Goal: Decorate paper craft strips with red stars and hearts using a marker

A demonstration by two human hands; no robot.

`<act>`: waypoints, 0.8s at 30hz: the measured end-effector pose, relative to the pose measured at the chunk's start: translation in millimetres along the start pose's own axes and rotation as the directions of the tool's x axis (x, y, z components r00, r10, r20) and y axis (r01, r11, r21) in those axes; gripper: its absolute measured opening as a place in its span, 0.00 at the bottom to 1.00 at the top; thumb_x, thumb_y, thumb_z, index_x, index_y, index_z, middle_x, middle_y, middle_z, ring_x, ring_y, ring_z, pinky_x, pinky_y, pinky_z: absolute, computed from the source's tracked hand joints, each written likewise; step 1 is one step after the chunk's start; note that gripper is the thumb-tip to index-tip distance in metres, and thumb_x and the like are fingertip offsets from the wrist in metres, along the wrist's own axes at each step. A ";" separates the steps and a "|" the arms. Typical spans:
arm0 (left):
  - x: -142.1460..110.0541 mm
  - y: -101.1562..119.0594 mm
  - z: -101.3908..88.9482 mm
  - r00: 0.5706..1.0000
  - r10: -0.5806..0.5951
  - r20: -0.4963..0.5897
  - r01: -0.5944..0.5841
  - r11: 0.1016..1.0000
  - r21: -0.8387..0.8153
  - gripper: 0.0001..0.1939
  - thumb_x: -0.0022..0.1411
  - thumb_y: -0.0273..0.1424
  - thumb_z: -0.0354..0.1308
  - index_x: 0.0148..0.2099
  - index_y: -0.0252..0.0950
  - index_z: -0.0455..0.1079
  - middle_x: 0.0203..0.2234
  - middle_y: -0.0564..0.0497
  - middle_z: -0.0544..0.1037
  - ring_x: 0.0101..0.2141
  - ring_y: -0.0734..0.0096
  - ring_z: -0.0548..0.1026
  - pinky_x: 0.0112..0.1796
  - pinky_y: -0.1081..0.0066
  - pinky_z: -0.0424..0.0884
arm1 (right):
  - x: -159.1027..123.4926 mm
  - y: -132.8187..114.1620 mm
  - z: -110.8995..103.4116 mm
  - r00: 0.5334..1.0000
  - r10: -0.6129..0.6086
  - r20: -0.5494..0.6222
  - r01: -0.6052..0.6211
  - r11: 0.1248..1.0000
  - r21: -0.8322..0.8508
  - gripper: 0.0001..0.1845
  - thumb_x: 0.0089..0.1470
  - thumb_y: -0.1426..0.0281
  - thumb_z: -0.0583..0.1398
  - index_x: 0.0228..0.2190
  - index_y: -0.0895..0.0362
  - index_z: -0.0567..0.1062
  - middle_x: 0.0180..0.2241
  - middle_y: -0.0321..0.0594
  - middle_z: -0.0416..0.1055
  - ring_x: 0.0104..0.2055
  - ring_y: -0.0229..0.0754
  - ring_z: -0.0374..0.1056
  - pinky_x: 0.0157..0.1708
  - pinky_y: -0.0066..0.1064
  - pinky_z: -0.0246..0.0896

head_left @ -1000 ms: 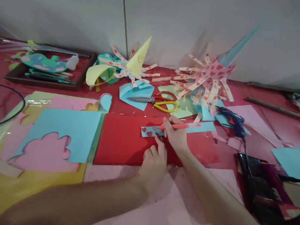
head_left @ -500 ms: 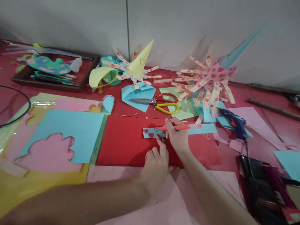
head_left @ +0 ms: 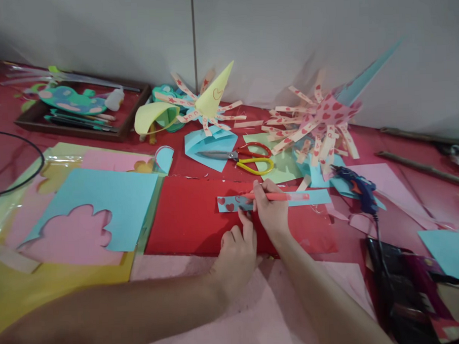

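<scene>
In my right hand [head_left: 272, 210] is a red pen [head_left: 291, 195], gripped between thumb and fingers with its tip down on a light-blue paper strip [head_left: 317, 197]. Red hearts mark the strip's left end, and a heart outline shows by the pen tip. My left hand [head_left: 237, 250] lies just below, its index finger stretched out and pressing on the strip, the other fingers loosely bent. Under the strip is a flat red board [head_left: 189, 219]. Scissors [head_left: 234, 155] with one red and one yellow handle rest beyond the board.
Left lie a blue sheet with a cloud-shaped cutout [head_left: 116, 192] and yellow sheets. A wooden tray [head_left: 126, 128] holds brushes and a small bottle. Two cone-shaped paper crafts [head_left: 213, 99] stand by the wall. On the right are a blue glue gun [head_left: 361, 189] and a black pouch [head_left: 394, 281].
The view has shifted very slightly. Both hands keep nearly the same place, with the pen at the same heart outline on the strip.
</scene>
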State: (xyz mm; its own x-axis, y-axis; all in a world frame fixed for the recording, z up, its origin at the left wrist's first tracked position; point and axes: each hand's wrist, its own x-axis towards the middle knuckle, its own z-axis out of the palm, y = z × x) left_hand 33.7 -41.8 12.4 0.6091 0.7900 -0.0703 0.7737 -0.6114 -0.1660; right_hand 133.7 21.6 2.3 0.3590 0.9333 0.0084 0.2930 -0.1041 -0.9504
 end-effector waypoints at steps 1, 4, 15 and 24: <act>-0.1 -0.1 -0.2 1.000 -0.001 0.003 0.001 1.000 -0.001 0.26 0.58 0.40 0.51 0.53 0.25 0.64 0.52 0.32 0.66 0.26 0.70 0.69 0.24 0.69 0.66 | 0.0 0.1 0.0 1.000 -0.001 -0.003 0.001 1.000 -0.002 0.19 0.53 0.62 0.53 0.16 0.54 0.55 0.10 0.26 0.55 0.16 0.33 0.63 0.18 0.23 0.56; -0.1 -0.1 -0.6 1.000 0.001 0.002 -0.001 1.000 -0.007 0.26 0.58 0.39 0.52 0.53 0.25 0.64 0.52 0.32 0.66 0.26 0.70 0.69 0.24 0.70 0.65 | 0.1 0.5 -0.1 1.000 -0.014 -0.014 0.015 1.000 0.003 0.19 0.53 0.62 0.53 0.16 0.54 0.55 0.11 0.26 0.55 0.17 0.34 0.64 0.17 0.23 0.57; -0.5 0.2 2.0 0.999 0.008 -0.043 -0.005 0.999 0.052 0.28 0.58 0.42 0.51 0.52 0.24 0.64 0.51 0.32 0.67 0.25 0.70 0.69 0.23 0.69 0.65 | 0.4 2.8 -0.3 0.998 -0.036 -0.047 0.035 0.999 -0.017 0.18 0.52 0.64 0.53 0.16 0.54 0.54 0.12 0.26 0.55 0.16 0.32 0.61 0.16 0.22 0.54; -0.8 0.7 2.3 0.998 0.021 -0.059 -0.016 0.996 0.083 0.28 0.58 0.43 0.50 0.51 0.24 0.65 0.51 0.32 0.68 0.25 0.70 0.69 0.23 0.69 0.65 | 0.4 2.6 0.1 0.997 -0.052 -0.054 0.051 0.998 -0.026 0.16 0.50 0.68 0.52 0.16 0.54 0.53 0.14 0.27 0.53 0.18 0.31 0.58 0.19 0.22 0.53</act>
State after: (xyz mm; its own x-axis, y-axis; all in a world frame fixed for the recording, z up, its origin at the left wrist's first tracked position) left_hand 33.4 -42.8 10.1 0.6345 0.7728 -0.0154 0.7467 -0.6180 -0.2460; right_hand 134.5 21.7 -0.2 0.3905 0.9175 0.0749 0.3339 -0.0654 -0.9403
